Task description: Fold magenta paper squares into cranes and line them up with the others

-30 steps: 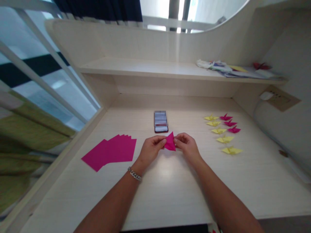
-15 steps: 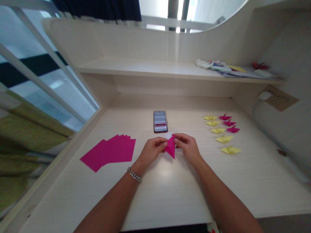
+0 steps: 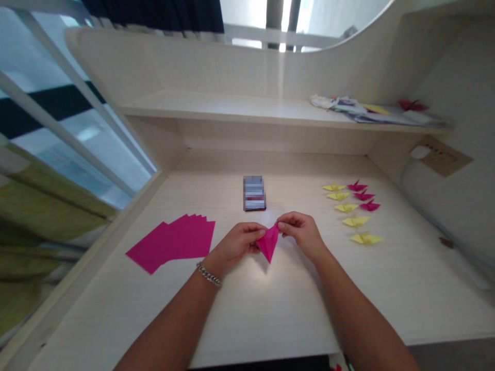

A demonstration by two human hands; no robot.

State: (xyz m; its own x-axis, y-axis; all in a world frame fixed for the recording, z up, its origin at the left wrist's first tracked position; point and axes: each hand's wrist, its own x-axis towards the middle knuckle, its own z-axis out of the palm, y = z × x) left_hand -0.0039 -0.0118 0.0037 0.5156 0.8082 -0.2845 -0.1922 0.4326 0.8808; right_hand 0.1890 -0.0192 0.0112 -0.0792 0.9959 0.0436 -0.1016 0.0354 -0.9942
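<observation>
Between my two hands a folded pink origami paper point(image 3: 268, 246) is held above the desk, one point hanging down toward me. My left hand point(image 3: 243, 242) pinches its left corner between thumb and fingers; a chain bracelet circles that wrist. At the upper right corner, my right hand point(image 3: 301, 232) has its thumb and fingertips closed on the paper. Just beyond the hands lies a phone point(image 3: 254, 194) with a blurred screen. Flat pink paper sheets point(image 3: 174, 241) are fanned out to the left of my left hand.
Several yellow paper cranes point(image 3: 356, 221) stand in a column at the right, beside three pink cranes point(image 3: 363, 196). A shelf point(image 3: 232, 105) above the desk point(image 3: 247, 319) bears papers point(image 3: 371, 111). A wall socket point(image 3: 441, 154) with a plugged-in cable is at far right.
The folded pink paper has moved slightly left and toward me, its point now lower. My right fingers are now at its upper right corner, and the hands are a little farther apart.
</observation>
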